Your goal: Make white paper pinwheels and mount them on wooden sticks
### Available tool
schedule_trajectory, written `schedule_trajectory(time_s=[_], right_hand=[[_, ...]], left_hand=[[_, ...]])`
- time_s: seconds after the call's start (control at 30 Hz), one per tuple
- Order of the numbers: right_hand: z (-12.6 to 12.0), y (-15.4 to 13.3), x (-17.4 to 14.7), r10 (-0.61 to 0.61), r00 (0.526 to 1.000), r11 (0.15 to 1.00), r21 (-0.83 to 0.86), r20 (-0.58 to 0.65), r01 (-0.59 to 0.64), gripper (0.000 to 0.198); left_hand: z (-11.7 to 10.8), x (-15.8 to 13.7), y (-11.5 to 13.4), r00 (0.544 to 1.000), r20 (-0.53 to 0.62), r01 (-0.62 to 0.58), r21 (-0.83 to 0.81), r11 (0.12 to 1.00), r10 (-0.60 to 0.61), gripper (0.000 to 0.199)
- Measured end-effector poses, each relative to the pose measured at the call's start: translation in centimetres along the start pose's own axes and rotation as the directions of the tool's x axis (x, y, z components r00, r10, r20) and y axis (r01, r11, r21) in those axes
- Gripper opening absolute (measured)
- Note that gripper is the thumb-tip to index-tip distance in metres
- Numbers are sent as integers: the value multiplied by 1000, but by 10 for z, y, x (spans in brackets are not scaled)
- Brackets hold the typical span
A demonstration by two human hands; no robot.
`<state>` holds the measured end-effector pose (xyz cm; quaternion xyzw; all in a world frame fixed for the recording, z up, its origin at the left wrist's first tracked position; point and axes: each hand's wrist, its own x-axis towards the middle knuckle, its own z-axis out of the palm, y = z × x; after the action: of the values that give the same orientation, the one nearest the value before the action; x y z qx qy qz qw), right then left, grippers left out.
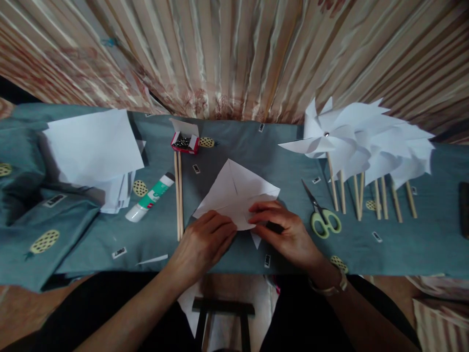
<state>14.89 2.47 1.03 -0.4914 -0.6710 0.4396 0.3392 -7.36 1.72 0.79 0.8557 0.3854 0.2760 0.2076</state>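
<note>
A white paper square (234,183), with cuts or creases running in from its corners, lies turned like a diamond in front of me. Its near edge curls over toward the middle. My left hand (208,239) rests on the near left part, fingers bent and pressed on the paper. On the near right, my right hand (284,230) pinches the curled paper edge between thumb and fingers. A small pointed tip of paper hangs below, between the hands.
Scissors (322,215) lie right of my right hand, below finished paper pinwheels (366,142) on wooden sticks. To the left are two sticks (178,195), a glue stick (150,198), a small box of metal pins (184,142) and stacked white paper (95,146). A paper sliver (153,259) lies near the front edge.
</note>
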Motion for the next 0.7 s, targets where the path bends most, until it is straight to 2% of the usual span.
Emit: schedule_trajectory(time_s=[0.3,0.5,0.7], right_hand=[[10,-5,5,6,999,999,47,-44,-4,10],[11,-18,10,4,999,999,55,-42,-1,11],[14,-20,16,-44,992,999,-27,-114,42,10]], left_hand=[[2,-2,-2,1000,-1,22,-35,999,-22,13],[1,-1,-3,998,28,50,-64,997,-49,13],[2,0,-2,998,-10,56,-46,997,-57,13]])
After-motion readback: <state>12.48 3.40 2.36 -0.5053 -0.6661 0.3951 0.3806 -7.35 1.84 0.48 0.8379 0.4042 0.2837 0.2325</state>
